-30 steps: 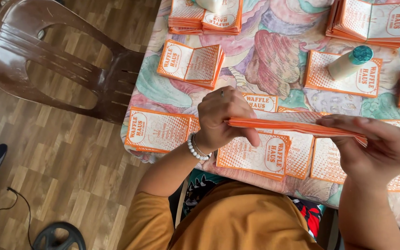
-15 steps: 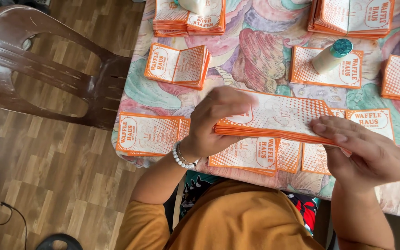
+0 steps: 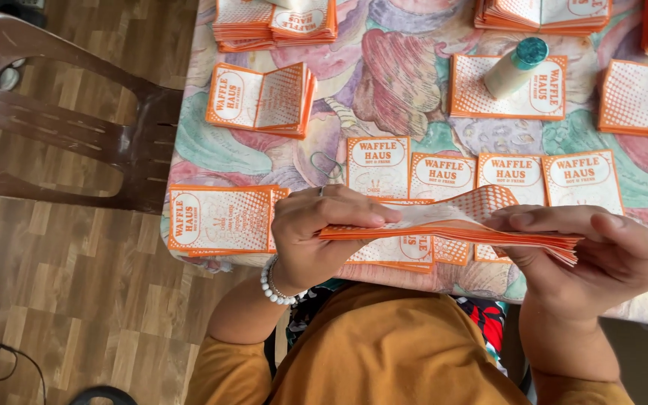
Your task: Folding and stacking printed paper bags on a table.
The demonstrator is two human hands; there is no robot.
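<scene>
1. The left hand (image 3: 316,236) is curled around the left end of a stack of orange-and-white printed paper sleeves (image 3: 451,225), thumb on top and fingers beneath, pinching the stack. A white bead bracelet (image 3: 273,283) circles that wrist.
2. The right hand (image 3: 590,251) cups the right end of the same stack from below, its thumb lying flat along the top edge, so the fingers are closed on the paper rather than spread.
3. The stack is held roughly level just above the near edge of the table, between the two hands; its topmost sheet bows upward in the middle.
4. Directly beneath and behind the stack, a row of single sleeves (image 3: 511,176) lies side by side on the flowered tablecloth (image 3: 391,82).
5. To the left of the left hand, another small pile of sleeves (image 3: 219,219) rests at the table's corner, just beside the hand.
6. Farther out, an opened pile (image 3: 260,97) lies fanned like a booklet, and more piles (image 3: 275,21) line the far edge.
7. A pale glue bottle with a teal cap (image 3: 515,67) lies tilted on a flat sleeve (image 3: 549,97), well apart from both hands.
8. A brown plastic chair (image 3: 76,131) stands on the wooden floor (image 3: 99,300) left of the table.
</scene>
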